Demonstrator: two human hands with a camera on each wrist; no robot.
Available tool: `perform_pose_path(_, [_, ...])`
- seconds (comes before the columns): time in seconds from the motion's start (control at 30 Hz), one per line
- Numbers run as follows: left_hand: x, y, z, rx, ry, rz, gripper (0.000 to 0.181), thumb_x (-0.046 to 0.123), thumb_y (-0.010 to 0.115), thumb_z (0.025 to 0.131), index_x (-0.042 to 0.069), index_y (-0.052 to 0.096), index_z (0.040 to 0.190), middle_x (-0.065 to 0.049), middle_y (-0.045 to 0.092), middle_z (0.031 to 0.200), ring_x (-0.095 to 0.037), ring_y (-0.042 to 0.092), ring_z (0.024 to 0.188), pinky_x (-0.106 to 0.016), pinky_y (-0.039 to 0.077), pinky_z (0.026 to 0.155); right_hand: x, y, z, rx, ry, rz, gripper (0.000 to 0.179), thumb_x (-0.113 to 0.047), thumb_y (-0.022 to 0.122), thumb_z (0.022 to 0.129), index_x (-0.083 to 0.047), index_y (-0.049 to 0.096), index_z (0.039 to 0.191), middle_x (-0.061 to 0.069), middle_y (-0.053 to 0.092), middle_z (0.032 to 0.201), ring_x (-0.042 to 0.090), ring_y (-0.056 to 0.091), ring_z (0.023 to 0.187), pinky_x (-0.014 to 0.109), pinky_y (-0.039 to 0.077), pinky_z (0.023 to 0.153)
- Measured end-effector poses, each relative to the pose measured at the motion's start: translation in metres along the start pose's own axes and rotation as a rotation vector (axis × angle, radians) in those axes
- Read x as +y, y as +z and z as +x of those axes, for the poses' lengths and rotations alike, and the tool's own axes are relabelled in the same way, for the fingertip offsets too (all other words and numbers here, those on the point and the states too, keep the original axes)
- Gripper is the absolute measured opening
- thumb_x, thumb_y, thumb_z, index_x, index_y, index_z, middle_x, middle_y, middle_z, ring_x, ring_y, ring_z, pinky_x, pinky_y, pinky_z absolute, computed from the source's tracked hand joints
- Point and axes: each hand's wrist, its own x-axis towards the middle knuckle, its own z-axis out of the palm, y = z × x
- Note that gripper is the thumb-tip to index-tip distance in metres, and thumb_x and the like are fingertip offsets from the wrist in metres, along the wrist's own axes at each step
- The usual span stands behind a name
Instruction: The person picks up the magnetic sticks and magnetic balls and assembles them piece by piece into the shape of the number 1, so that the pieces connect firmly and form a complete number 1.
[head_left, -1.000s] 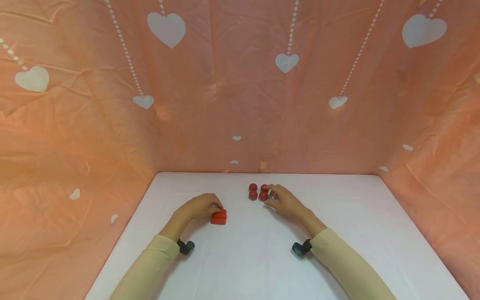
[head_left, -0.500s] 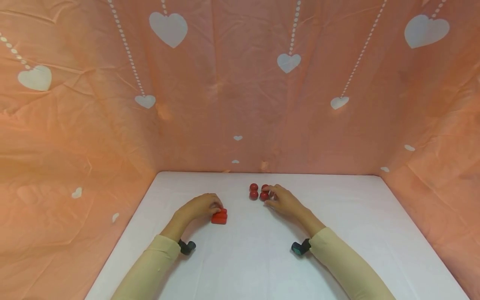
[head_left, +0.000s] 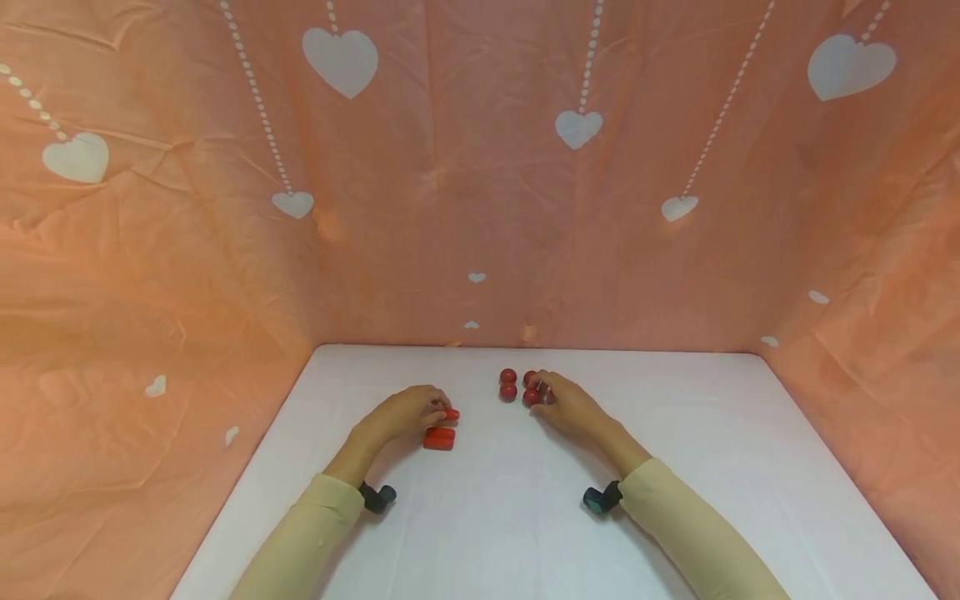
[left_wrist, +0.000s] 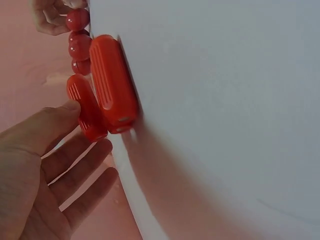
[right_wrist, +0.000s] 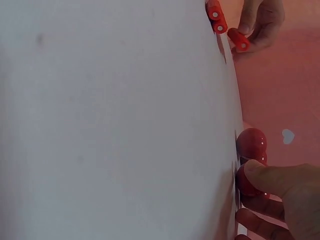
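Note:
My left hand [head_left: 408,410] pinches a ridged red cylinder [left_wrist: 87,111] between thumb and fingers, its other fingers spread. Right beside it, two more red cylinders [left_wrist: 112,80] lie side by side on the white table [head_left: 480,517]; the right wrist view shows pale round spots on their ends. Farther right, my right hand [head_left: 573,406] holds a shiny red ball [right_wrist: 246,184], the thumb on its near side and fingers curled behind. Another red ball [head_left: 508,392] sits just left of it. Behind are two more, a left ball [head_left: 507,377] and a right ball [head_left: 530,378] partly hidden by fingers.
An orange cloth [head_left: 480,208] printed with white hearts walls the table at the back and both sides. Part of one more red ball [right_wrist: 242,237] shows below the right fingers in the right wrist view. Dark cameras are strapped at both wrists.
My left hand has drawn one red cylinder away from the other two, toward the back. The ball at my right hand has shifted slightly nearer, with the hand close around it.

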Motion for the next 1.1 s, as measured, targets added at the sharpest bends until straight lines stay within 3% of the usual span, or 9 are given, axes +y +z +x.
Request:
perform_pose_path(0.13, [0.007, 0.002, 0.001, -0.002, -0.044, -0.053, 0.017, 0.023, 0.073, 0.104, 0.02, 0.075, 0.12, 0.001, 0.072, 0.117, -0.023, 0.065, 0.115, -0.047, 0.054, 0.106, -0.001, 0.001, -0.001, 0.007, 0.009, 0.0, 0.03, -0.019, 0.082, 0.097, -0.019, 0.062, 0.12, 0.001, 0.065, 0.102, 0.021, 0.06, 0.098, 0.04, 0.054, 0.09])
perform_pose_path(0.37, [0.017, 0.006, 0.005, -0.016, -0.07, -0.102, 0.021, 0.026, 0.074, 0.104, 0.023, 0.073, 0.124, 0.004, 0.072, 0.117, -0.021, 0.064, 0.111, -0.046, 0.056, 0.102, 0.0, -0.001, -0.005, -0.012, 0.027, 0.005, 0.028, -0.018, 0.081, 0.098, -0.02, 0.062, 0.117, 0.001, 0.066, 0.105, 0.023, 0.061, 0.101, 0.042, 0.055, 0.093])
perform_pose_path(0.5, [0.022, 0.008, 0.007, -0.011, -0.052, -0.129, 0.02, 0.026, 0.074, 0.103, 0.023, 0.073, 0.123, 0.004, 0.073, 0.115, -0.019, 0.064, 0.107, -0.042, 0.057, 0.095, 0.002, -0.001, -0.01, -0.013, 0.029, 0.018, 0.032, -0.017, 0.08, 0.098, -0.016, 0.065, 0.126, 0.004, 0.069, 0.114, 0.025, 0.063, 0.104, 0.046, 0.056, 0.097])
perform_pose_path(0.67, [0.029, 0.013, 0.007, 0.033, 0.018, -0.17, 0.016, 0.02, 0.073, 0.104, 0.018, 0.072, 0.12, 0.002, 0.074, 0.11, -0.019, 0.067, 0.102, -0.04, 0.058, 0.093, 0.001, -0.002, -0.02, -0.001, 0.051, 0.053, 0.043, -0.018, 0.079, 0.099, -0.014, 0.067, 0.14, 0.009, 0.07, 0.127, 0.027, 0.063, 0.111, 0.052, 0.054, 0.105])
perform_pose_path(0.83, [0.036, 0.021, 0.008, 0.051, 0.033, -0.221, 0.017, 0.019, 0.073, 0.104, 0.016, 0.072, 0.121, 0.001, 0.074, 0.112, -0.018, 0.067, 0.103, -0.04, 0.059, 0.094, 0.0, -0.001, -0.028, 0.02, 0.038, 0.08, 0.04, -0.017, 0.079, 0.099, -0.013, 0.07, 0.137, 0.006, 0.071, 0.122, 0.024, 0.062, 0.104, 0.048, 0.054, 0.1])
perform_pose_path(0.93, [0.04, 0.025, 0.009, 0.057, 0.018, -0.26, 0.018, 0.019, 0.074, 0.104, 0.016, 0.072, 0.122, 0.001, 0.074, 0.113, -0.017, 0.067, 0.103, -0.036, 0.059, 0.09, -0.002, -0.002, -0.031, 0.027, 0.013, 0.103, 0.038, -0.015, 0.079, 0.099, -0.011, 0.07, 0.135, 0.004, 0.071, 0.117, 0.021, 0.062, 0.1, 0.045, 0.054, 0.096])
perform_pose_path(1.1, [0.047, 0.03, 0.008, 0.038, -0.011, -0.393, 0.02, 0.023, 0.072, 0.105, 0.014, 0.072, 0.123, -0.004, 0.073, 0.11, -0.02, 0.068, 0.09, -0.033, 0.06, 0.067, -0.006, -0.003, -0.039, 0.03, 0.011, 0.15, 0.037, -0.015, 0.079, 0.099, -0.012, 0.069, 0.134, 0.001, 0.072, 0.115, 0.02, 0.063, 0.099, 0.043, 0.055, 0.093])
